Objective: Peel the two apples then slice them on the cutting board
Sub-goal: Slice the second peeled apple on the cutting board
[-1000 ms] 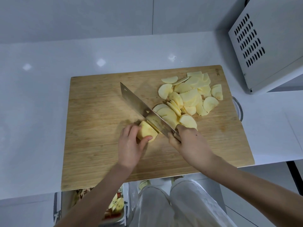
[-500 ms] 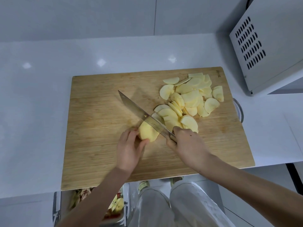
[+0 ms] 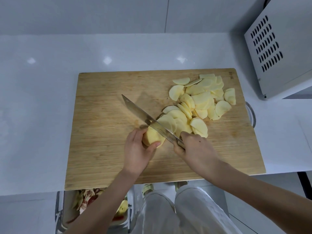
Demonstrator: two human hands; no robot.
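A home kitchen: a wooden cutting board (image 3: 104,132) lies on a white counter (image 3: 42,98), with a vented white appliance (image 3: 278,48) beside its far right corner.

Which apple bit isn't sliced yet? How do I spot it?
Find the wooden cutting board. Near its middle, the left hand grips an apple chunk beside the knife. It is thick and rounded; the slices to its right are thin and flat.

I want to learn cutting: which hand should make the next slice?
The right hand: it grips the knife, whose blade sits against the apple chunk that the left hand holds steady.
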